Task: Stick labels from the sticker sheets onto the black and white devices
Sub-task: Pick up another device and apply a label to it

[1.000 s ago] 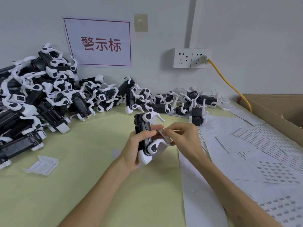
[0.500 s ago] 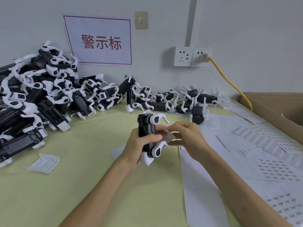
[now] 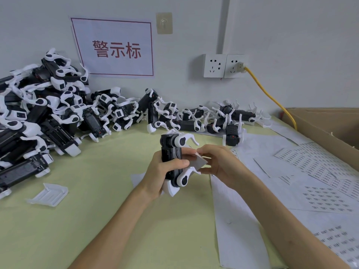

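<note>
My left hand (image 3: 160, 174) grips a black and white device (image 3: 172, 152) upright above the middle of the yellow-green table (image 3: 97, 220), thumb across its black body. My right hand (image 3: 217, 162) pinches a small pale label (image 3: 200, 162) held against the device's right side. Sticker sheets (image 3: 318, 191) with rows of small printed labels lie spread on the table to the right. A big heap of the same devices (image 3: 38, 113) fills the back left, and a lower row of devices (image 3: 204, 119) runs along the wall.
A white ribbed plastic piece (image 3: 48, 194) lies at the front left. An open cardboard box (image 3: 328, 125) stands at the right edge. A yellow cable (image 3: 272, 98) runs from the wall sockets (image 3: 225, 66) down behind the box. A sign (image 3: 114, 48) hangs on the wall.
The held device has risen slightly and stands more upright. My right hand still holds the label at the device's side, with the label now sticking out more plainly between the fingers.
</note>
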